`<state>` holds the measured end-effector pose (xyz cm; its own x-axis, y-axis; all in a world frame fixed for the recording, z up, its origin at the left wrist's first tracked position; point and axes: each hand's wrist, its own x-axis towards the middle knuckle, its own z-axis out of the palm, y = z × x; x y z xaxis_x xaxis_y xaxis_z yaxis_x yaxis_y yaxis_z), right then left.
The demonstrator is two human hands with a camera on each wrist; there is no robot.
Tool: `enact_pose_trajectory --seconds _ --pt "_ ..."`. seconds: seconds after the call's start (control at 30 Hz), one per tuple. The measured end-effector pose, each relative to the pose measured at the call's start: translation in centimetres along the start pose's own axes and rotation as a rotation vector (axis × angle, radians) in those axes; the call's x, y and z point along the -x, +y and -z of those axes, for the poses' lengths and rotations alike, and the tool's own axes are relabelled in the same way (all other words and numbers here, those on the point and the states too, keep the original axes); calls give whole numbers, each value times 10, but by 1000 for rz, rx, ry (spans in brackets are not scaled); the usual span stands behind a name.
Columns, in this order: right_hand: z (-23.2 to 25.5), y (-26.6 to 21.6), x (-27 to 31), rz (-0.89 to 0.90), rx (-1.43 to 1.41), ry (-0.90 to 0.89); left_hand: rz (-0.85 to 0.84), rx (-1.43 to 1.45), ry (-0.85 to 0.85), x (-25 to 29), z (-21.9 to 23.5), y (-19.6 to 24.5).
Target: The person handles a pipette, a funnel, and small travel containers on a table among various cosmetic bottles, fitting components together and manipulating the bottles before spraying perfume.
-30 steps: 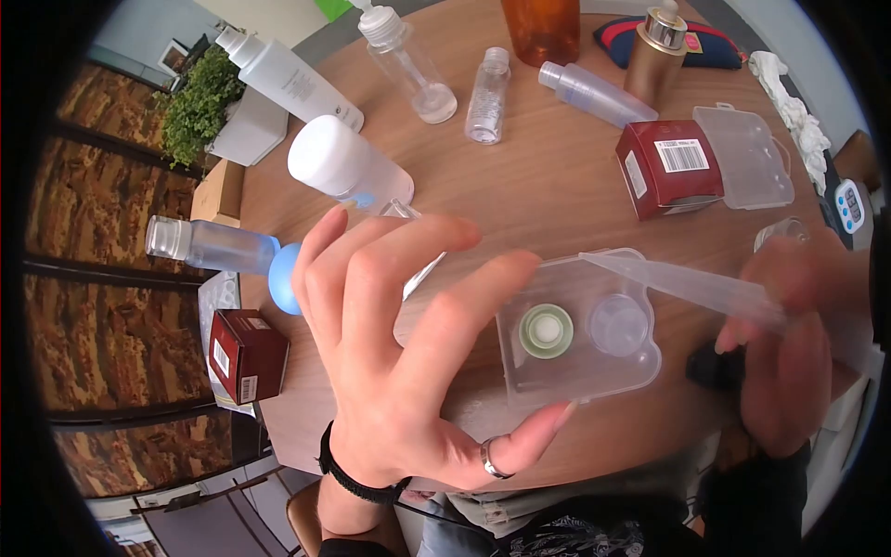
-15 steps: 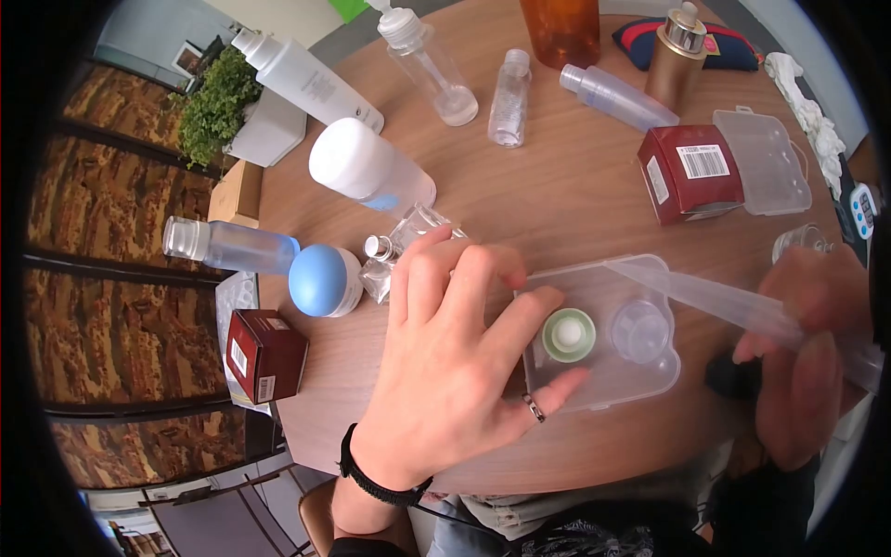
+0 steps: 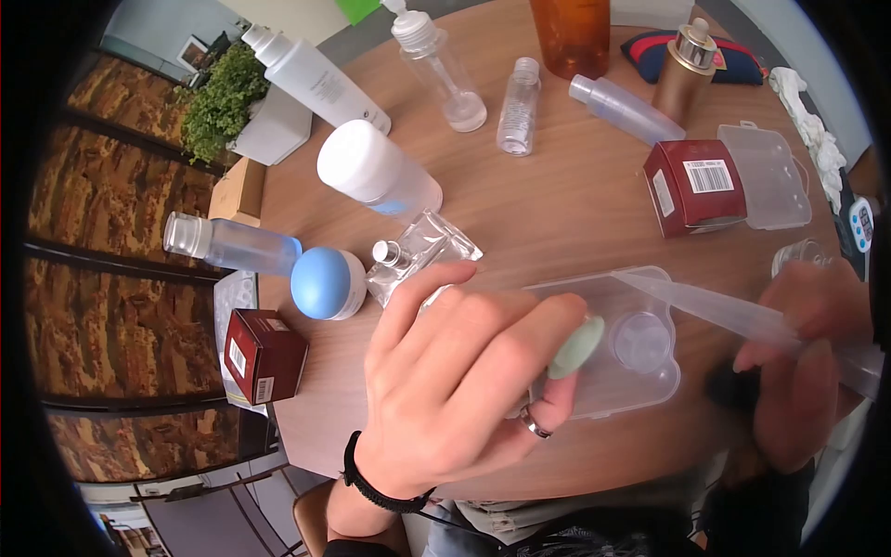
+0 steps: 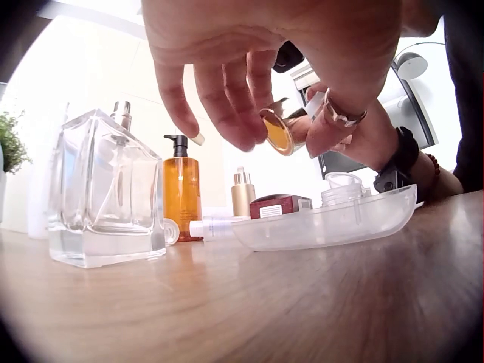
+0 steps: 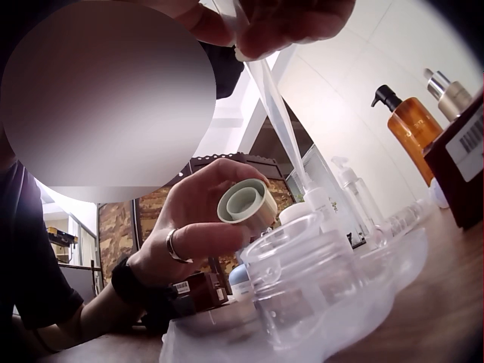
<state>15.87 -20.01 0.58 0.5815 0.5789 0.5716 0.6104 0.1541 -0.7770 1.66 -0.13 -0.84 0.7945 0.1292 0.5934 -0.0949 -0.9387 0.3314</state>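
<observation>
My left hand [image 3: 473, 381] pinches a small round cap, pale green on the face [image 3: 577, 349], between thumb and fingers above the clear plastic case [image 3: 608, 404]. The right wrist view shows the cap's hollow, ringed green inside [image 5: 246, 203]; in the left wrist view a gold side of the cap [image 4: 278, 133] shows. A small clear jar [image 3: 642, 342] sits in the case. At the right, my right hand [image 3: 803, 353] holds a thin translucent tapered piece [image 3: 710, 308], its narrow end over the case's far edge. A glass perfume bottle [image 3: 432, 243] lies beyond my left hand.
A blue-domed bottle [image 3: 320, 283] and a red box [image 3: 264, 356] stand left. A white-capped bottle [image 3: 380, 172], several other bottles and an amber bottle [image 3: 571, 37] are at the back. Another red box [image 3: 696, 190] stands beside a clear lid [image 3: 770, 176] at right.
My left hand has come down to the case, closed its fingers on the green cap and lifted it. My right hand still holds the translucent piece. The head view has shifted slightly.
</observation>
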Motion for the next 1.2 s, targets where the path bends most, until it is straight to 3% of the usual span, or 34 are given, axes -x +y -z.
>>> enact_pose_trajectory --seconds 0.07,0.2,0.27,0.3,0.37,0.4,0.47,0.5,0.57,0.7,0.77,0.8,0.87,0.9,0.97,1.0,1.07,1.17,1.2 --pt "-3 -4 4 -124 11 11 -75 -86 14 0 7 -1" --pt "0 10 -12 -111 23 3 -68 -58 -22 -1 8 0" --pt "7 57 -45 727 -272 -133 -91 -61 -12 -1 11 1" --pt "5 51 -45 728 -272 -134 -80 -77 -15 -1 11 3" --pt "4 37 -40 509 -239 -180 -79 -72 -14 -1 13 3" --pt "-2 40 -42 502 -223 -186 -83 -58 -11 -2 11 2" --pt "-18 55 -46 810 -359 71 -85 -51 -13 -1 10 2" --pt "-13 42 -36 810 -361 73 -82 -67 -25 0 11 2" --pt "1 4 -7 98 71 -76 -83 -72 -47 -3 12 3" --pt "2 6 -9 170 -43 -113 -34 -53 -199 -5 12 3" --pt "-2 0 3 -84 -8 5 65 -29 -368 -3 12 3" --pt "-8 13 -3 -85 -2 8 60 -25 -367 -1 11 3" --pt "-19 51 -19 533 -301 150 61 -48 -390 0 6 4" --pt "-5 38 -19 536 -291 150 62 -53 -397 0 5 5" --pt "27 -1 -12 61 358 -345 32 -31 -372 4 -1 3" --pt "17 0 -8 71 344 -341 6 -15 -345 5 -2 3" --pt "-6 1 -3 -19 20 47 2 -69 -302 -1 6 7" --pt "4 4 11 -129 23 84 -21 -75 -42 -2 16 5" --pt "-1 3 7 -125 12 80 -17 -87 -43 -1 22 6"
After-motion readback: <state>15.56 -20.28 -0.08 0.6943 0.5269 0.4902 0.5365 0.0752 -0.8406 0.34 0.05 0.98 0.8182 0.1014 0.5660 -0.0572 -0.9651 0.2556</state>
